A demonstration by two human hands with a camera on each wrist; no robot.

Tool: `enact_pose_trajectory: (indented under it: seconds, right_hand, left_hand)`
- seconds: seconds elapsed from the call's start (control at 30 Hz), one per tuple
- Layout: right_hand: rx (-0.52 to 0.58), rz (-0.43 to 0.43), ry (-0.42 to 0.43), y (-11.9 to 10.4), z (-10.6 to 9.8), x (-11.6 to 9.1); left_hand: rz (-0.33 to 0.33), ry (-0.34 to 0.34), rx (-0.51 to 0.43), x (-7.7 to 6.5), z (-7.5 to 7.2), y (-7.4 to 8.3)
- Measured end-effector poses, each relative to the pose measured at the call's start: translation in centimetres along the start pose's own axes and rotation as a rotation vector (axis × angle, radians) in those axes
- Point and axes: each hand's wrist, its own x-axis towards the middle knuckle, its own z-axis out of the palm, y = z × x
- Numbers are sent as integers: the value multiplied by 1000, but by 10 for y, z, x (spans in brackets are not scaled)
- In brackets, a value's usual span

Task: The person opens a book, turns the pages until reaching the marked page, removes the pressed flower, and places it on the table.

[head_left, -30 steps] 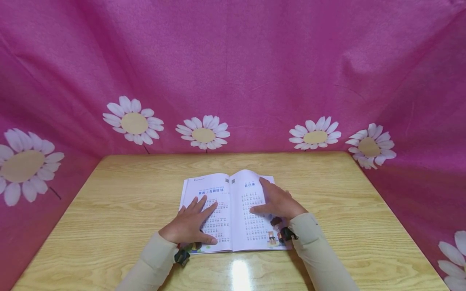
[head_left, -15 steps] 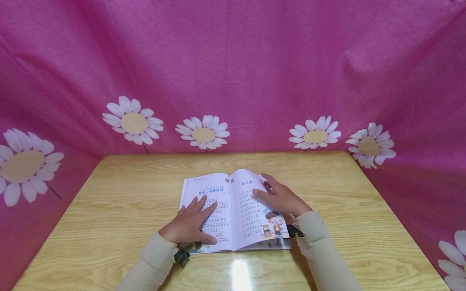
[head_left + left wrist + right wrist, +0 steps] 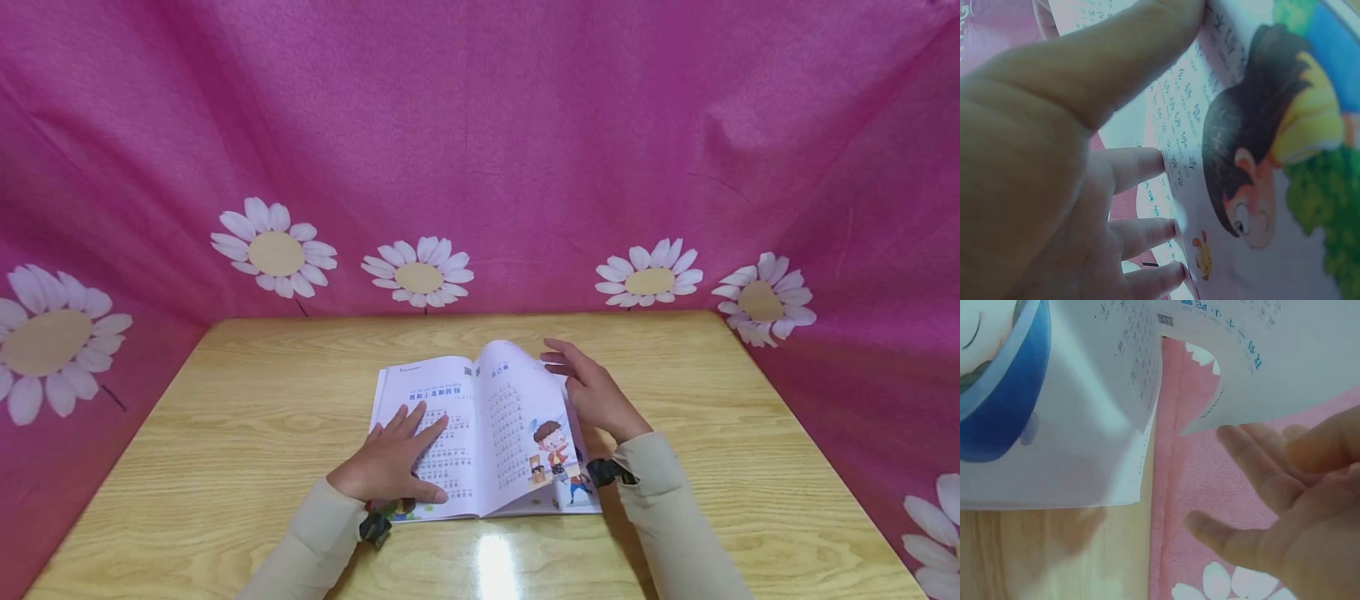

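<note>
An open book (image 3: 431, 433) with printed text and coloured pictures lies near the front of the wooden table. My left hand (image 3: 393, 462) rests with spread fingers on its left page; in the left wrist view, that hand (image 3: 1041, 169) covers part of the text beside a drawn child. On the other side, a right-hand page (image 3: 517, 442) is raised and bowed, with a picture of a child in red at its lower corner. My right hand (image 3: 596, 392) is at its outer edge. Its extended fingers (image 3: 1254, 462) reach the page's edge, and the thumb does not pinch it.
The wooden table (image 3: 262, 417) extends around the book. A pink cloth (image 3: 525, 150) printed with large white flowers hangs behind and along the sides. Dark wrist cameras (image 3: 375, 529) sit at the cuffs of both pale sleeves (image 3: 311, 537).
The right-hand page has lifted and curled leftward, showing more of the page beneath. My right hand has shifted from lying on the page to its outer edge. My left hand has stayed put.
</note>
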Motion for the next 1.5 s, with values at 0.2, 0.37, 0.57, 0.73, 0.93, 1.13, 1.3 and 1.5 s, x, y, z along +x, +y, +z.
enact_pose_trajectory:
  seconds: [0.2,0.37,0.57,0.73,0.93,1.13,1.3,1.5]
  right_hand:
    - [-42,-53,54,-4,-2,-1]
    - [-58,-55,126,-9,1,0]
    - [-97,-68,140,-22,16,-1]
    - [-223,-140,-87,-30,37,-5]
    - [-287,-96,-309,-34,64,-9]
    - [-367,-15,-394,-37,79,-13]
    - [-455,9,-381,-39,89,-16]
    - [-569,27,-359,-41,97,-19]
  left_hand:
    - [-18,-4,-1,1,0,0]
    - [-3,-1,-35,1,0,-4]
    - [64,25,-222,1,-9,-13]
    - [55,75,-385,2,-20,-19]
    - [22,145,-515,2,-27,-27]
    - [43,219,-585,3,-29,-32]
    - [19,247,-588,3,-32,-31]
    - [-35,263,-494,-1,-36,-26]
